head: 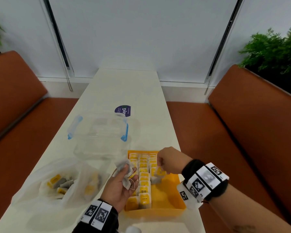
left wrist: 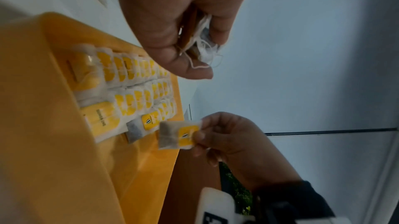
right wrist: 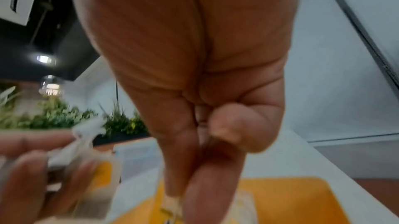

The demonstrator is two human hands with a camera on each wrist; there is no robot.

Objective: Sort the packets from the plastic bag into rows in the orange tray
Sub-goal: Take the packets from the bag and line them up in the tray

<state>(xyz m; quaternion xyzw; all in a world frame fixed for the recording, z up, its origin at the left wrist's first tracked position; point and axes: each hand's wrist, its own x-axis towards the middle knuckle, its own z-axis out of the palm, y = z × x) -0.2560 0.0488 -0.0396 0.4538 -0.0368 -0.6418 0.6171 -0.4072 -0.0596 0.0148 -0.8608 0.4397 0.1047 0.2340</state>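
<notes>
While my right hand (head: 170, 161) hangs over the orange tray (head: 176, 201), its fingers are curled and they pinch one packet (left wrist: 180, 135) by its top edge. That packet hangs down with its long side pointing at the tray floor. The gap I want is right under it, at the near end of the third row (head: 154, 165), the one on the right. That row is shorter than the other two, and its last packet sits just beside the one I hold. So I think the move is a short drop down and a bit toward me.

My left hand (head: 120, 187) is palm up at the tray's left edge. Its fingers and thumb are curled round a small bunch of packets (head: 126, 174). The plastic bag (head: 45, 185) lies on the table (head: 124, 88) to the left, with more packets inside. My right hand is the nearer one to the gap.
</notes>
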